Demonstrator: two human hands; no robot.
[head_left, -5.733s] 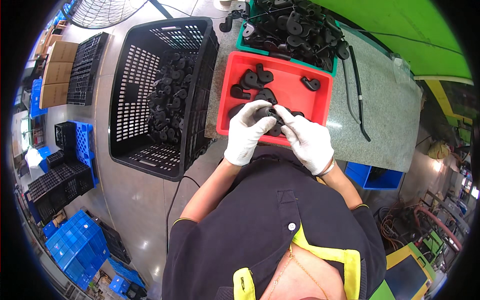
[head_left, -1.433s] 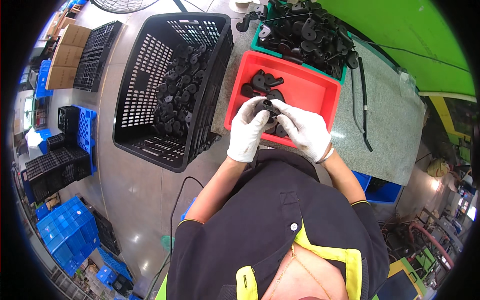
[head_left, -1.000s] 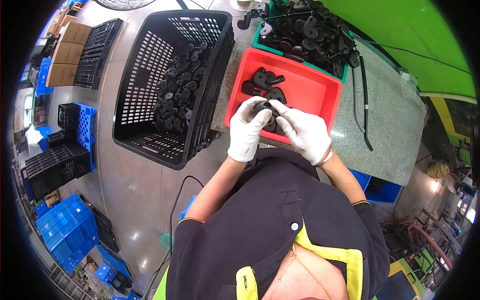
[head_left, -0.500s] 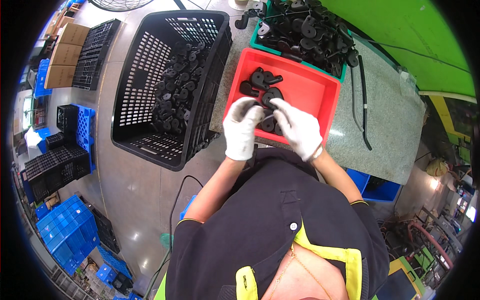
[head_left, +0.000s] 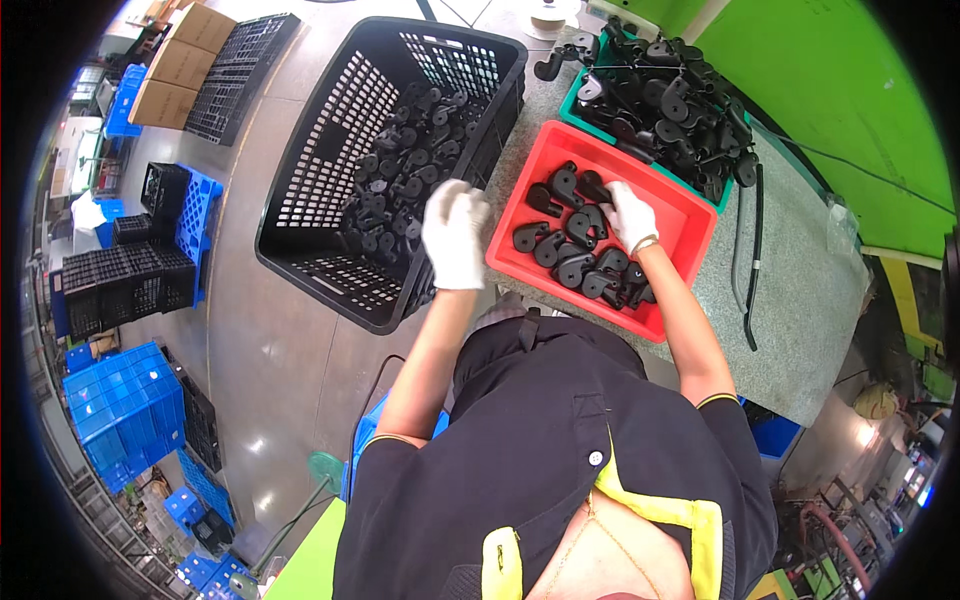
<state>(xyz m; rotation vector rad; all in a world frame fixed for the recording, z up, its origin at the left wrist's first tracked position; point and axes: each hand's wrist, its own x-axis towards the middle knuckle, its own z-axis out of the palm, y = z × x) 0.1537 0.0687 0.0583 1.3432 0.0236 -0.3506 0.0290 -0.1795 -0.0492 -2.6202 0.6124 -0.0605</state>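
Apart now, the two hands were together over the red tray [head_left: 690,238] half a second ago; the left hand [head_left: 455,240] has swung across to the rim of the black crate [head_left: 492,130], while the right hand [head_left: 632,217] has reached farther into the tray. Motion blurs the left fingers, which look loosely bent; whether they hold anything cannot be told. The right fingers are bent, their tips at a black part [head_left: 594,186] toward the tray's back edge; whether they grip it is unclear. Other black parts [head_left: 580,228] lie beside it, mostly along the left and near sides. A pile of similar pieces [head_left: 400,180] sits in the crate, and another heap [head_left: 672,100] fills the green tray [head_left: 571,108] just behind.
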